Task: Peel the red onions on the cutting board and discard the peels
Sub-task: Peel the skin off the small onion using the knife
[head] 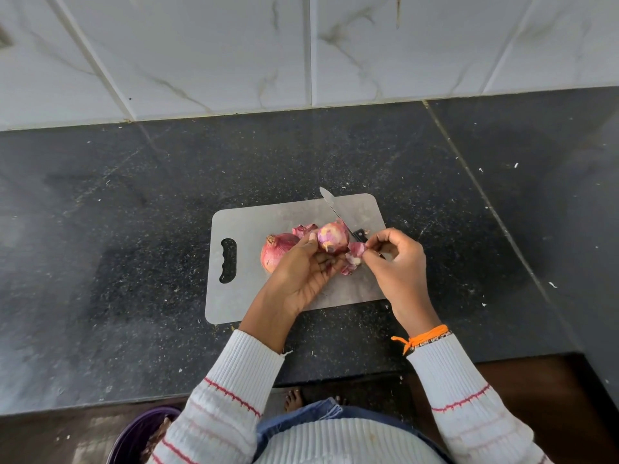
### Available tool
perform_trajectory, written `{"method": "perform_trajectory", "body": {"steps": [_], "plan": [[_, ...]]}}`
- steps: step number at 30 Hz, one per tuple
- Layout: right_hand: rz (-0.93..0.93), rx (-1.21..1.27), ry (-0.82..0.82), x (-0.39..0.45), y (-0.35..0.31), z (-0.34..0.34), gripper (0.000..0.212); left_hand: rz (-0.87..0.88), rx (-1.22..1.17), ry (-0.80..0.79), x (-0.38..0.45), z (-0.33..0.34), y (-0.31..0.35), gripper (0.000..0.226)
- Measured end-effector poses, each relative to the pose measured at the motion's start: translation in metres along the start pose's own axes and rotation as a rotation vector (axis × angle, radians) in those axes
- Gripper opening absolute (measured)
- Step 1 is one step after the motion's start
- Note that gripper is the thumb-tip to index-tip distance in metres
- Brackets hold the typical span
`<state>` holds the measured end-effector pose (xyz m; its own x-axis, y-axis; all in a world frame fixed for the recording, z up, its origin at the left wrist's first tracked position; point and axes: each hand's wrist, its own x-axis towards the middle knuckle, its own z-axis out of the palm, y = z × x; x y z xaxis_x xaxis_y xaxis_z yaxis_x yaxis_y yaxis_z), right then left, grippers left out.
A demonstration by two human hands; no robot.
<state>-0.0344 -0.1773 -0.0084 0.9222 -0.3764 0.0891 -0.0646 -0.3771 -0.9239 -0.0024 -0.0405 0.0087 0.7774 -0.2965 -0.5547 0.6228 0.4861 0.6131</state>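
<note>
Black speckled stone makes up the table (134, 229), and on it lies a pale grey cutting board (254, 226) with a handle slot at its left end. Above the board the left hand (301, 266) cups a half-peeled onion (331, 236), fingers curled up under and around it; patches of purple skin still cling to its paler flesh. The right hand (395, 259) is just beside it, thumb and forefinger pinched on a strip of peel (356, 250) that hangs off the onion's lower right side, the other fingers loosely bent. A second onion (274, 251), still in its full red skin, sits on the board just left of the left hand, partly hidden by it. Loose peels (303, 229) lie on the board behind the held onion. A knife (330, 202) rests on the board's far right part, its tip poking past the far edge, its dark handle mostly hidden behind the hands. A purple bin (140, 433) stands on the floor at lower left.
</note>
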Motion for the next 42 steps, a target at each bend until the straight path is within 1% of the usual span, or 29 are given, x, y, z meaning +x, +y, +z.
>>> {"method": "perform_trajectory", "body": {"steps": [2,4,5,6,8,9,10,13,16,20,24,27,30,34,37,40,42], "plan": [[-0.065,-0.069,0.022,0.0,0.001,0.0,0.014,-0.016,0.016,-0.007,0.0,0.0,0.0,0.034],[-0.121,-0.106,0.027,0.0,-0.001,0.0,0.016,-0.021,0.036,-0.054,-0.003,0.001,0.001,0.042],[-0.145,-0.119,0.026,-0.001,-0.002,0.0,0.017,-0.013,0.059,-0.081,-0.004,0.001,0.001,0.04],[-0.168,-0.133,0.027,-0.001,-0.002,0.0,0.017,-0.003,0.081,-0.098,-0.005,0.002,0.0,0.032],[-0.206,-0.175,0.043,0.0,-0.002,-0.001,0.017,0.015,0.111,-0.094,-0.006,0.003,-0.001,0.016],[-0.216,-0.198,0.058,0.001,-0.001,-0.002,0.017,0.02,0.118,-0.085,-0.005,0.003,-0.001,0.014],[-0.219,-0.213,0.077,0.002,0.0,-0.003,0.018,0.025,0.131,-0.08,-0.005,0.001,-0.002,0.017],[-0.207,-0.202,0.108,0.004,0.0,-0.007,0.019,0.022,0.214,-0.055,-0.003,-0.003,-0.001,0.034],[-0.208,-0.156,0.049,0.001,-0.003,-0.003,0.012,0.012,0.29,-0.044,-0.002,-0.008,-0.001,0.044],[-0.247,-0.079,-0.012,-0.005,-0.012,0.007,0.017,0.001,0.302,-0.12,-0.005,-0.006,-0.004,0.045],[-0.268,-0.018,-0.054,-0.007,-0.019,0.007,0.016,0.054,0.388,-0.154,-0.007,-0.006,-0.009,0.052],[-0.31,-0.046,-0.059,-0.008,-0.019,0.005,0.014,0.106,0.464,-0.14,-0.009,-0.006,-0.01,0.05],[-0.367,-0.07,-0.056,-0.008,-0.018,0.002,0.013,0.149,0.503,-0.131,-0.01,-0.005,-0.011,0.04],[-0.44,-0.086,-0.067,-0.007,-0.015,-0.001,0.009,0.178,0.575,-0.115,-0.013,-0.006,-0.011,0.04],[-0.438,-0.094,-0.096,-0.006,-0.013,-0.003,0.006,0.192,0.618,-0.121,-0.016,-0.006,-0.01,0.041],[-0.425,-0.096,-0.111,-0.006,-0.012,-0.003,0.004,0.195,0.644,-0.137,-0.016,-0.008,-0.01,0.051],[-0.4,-0.089,-0.099,-0.004,-0.011,-0.004,0.003,0.201,0.641,-0.149,-0.015,-0.008,-0.011,0.047]]}}
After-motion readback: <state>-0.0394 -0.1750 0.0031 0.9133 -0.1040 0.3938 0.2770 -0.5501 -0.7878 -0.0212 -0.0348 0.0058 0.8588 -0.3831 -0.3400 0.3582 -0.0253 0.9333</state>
